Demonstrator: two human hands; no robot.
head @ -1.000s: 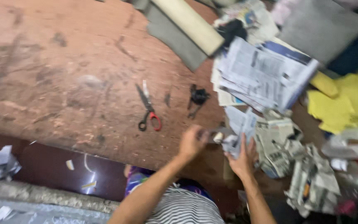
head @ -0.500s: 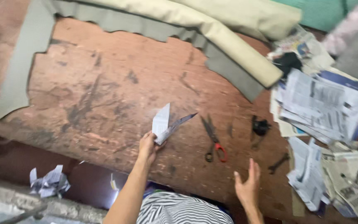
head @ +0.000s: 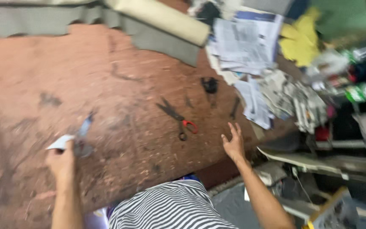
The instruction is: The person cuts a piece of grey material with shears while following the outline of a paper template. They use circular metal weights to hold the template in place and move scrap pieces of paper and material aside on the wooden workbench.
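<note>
Reddish-brown, scuffed tabletop (head: 119, 85) fills the view, and the scissors (head: 178, 119) with one red handle loop lie on it, untouched. Half a second ago the left hand (head: 61, 163) held its folded paper piece (head: 73, 138) just beside the scissors' left; now hand and paper sit well to their left, fingers pinching the paper's lower end. The right hand (head: 234, 145) has risen just right of the scissors, fingers spread, gripping nothing. Newspaper stack (head: 246, 46) lies beyond the scissors to their right, the cream fabric roll (head: 162, 19) above them. My read: cutting isn't underway yet.
</note>
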